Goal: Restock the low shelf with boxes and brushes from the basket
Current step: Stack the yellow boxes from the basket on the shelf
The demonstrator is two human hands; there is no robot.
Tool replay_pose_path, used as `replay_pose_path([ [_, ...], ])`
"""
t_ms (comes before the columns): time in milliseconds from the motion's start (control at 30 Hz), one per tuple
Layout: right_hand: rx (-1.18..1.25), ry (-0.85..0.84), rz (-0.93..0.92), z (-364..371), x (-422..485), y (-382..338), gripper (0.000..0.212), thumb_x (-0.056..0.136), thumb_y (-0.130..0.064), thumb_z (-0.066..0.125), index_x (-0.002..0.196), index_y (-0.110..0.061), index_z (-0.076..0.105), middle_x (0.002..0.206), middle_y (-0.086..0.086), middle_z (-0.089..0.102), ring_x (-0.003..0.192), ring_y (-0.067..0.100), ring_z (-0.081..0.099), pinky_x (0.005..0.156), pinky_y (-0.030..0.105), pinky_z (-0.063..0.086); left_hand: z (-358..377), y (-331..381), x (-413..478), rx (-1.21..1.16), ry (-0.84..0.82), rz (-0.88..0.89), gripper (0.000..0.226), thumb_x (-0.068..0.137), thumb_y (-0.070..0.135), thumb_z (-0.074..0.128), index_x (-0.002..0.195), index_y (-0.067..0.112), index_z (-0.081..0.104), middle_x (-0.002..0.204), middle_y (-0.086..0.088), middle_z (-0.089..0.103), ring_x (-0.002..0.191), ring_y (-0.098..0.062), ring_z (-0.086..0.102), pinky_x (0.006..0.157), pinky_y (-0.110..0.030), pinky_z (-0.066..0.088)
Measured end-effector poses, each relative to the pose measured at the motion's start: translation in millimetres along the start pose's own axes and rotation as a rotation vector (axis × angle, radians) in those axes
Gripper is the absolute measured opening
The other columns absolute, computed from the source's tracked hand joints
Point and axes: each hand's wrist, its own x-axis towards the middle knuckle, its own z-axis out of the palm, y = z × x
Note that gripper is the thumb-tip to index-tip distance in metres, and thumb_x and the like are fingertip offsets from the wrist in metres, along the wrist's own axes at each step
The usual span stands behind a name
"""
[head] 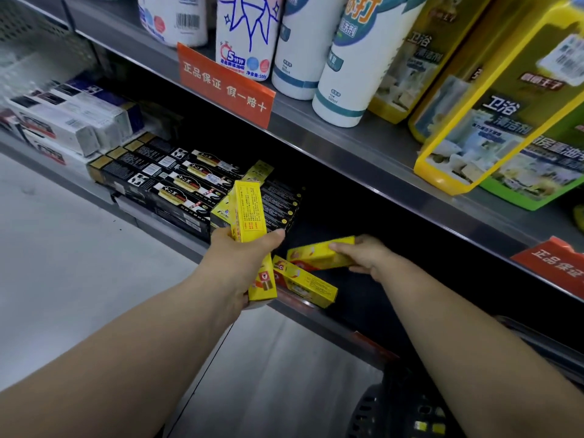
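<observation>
Basket (395,412), bottom right below the low shelf (331,324): dark mesh, small yellow items inside, count unclear to us.

Low shelf holds black boxes (177,178) stacked toward its left end. 1 loose yellow box (305,286) lies at its front edge.

Left hand (243,257) grips what we count as 2 yellow boxes (248,213), at the front edge beside the black stack.

Right hand (366,257), reaching inside the shelf, holds 1 single yellow box (319,256) by its end, just above the loose one.

Basket (374,406) partly beyond the bottom edge.
</observation>
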Motion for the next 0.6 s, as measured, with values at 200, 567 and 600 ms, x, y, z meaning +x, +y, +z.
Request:
replay_pose_path([
  [200,-0.401,-0.196,0.049,19.1,7.3,17.4,0.049,0.086,-0.049,0.059,0.122,-0.016,0.052,0.127,0.007,0.054,0.114,0.025,0.052,0.088,0.039,0.047,0.2,-3.4,2.3,0.049,0.041,-0.001,0.067,0.079,0.042,0.07,0.133,0.016,0.039,0.07,-0.003,0.059,0.048,-0.015,0.058,0.034,-0.019,0.042],
  [567,-0.858,-0.328,-0.159,35.0,0.3,18.8,0.086,0.077,-0.031,0.075,0.145,-0.021,0.022,0.137,0.008,0.047,0.123,0.024,0.047,0.102,0.033,0.039,1.9,-2.7,-2.1,0.095,0.018,0.033,0.05,0.079,0.045,0.069,0.116,0.023,0.042,0.077,0.001,0.057,0.065,-0.015,0.057,0.054,-0.032,0.051],
  [600,-0.897,-0.333,-0.149,34.3,-1.5,17.4,0.086,0.079,-0.035,0.072,0.146,-0.02,0.02,0.14,0.008,0.045,0.125,0.025,0.045,0.104,0.034,0.037,2.0,-3.0,-2.7,0.104,0.009,0.045,0.047,0.08,0.045,0.069,0.111,0.025,0.04,0.077,0.004,0.055,0.066,-0.013,0.056,0.05,-0.028,0.046],
])
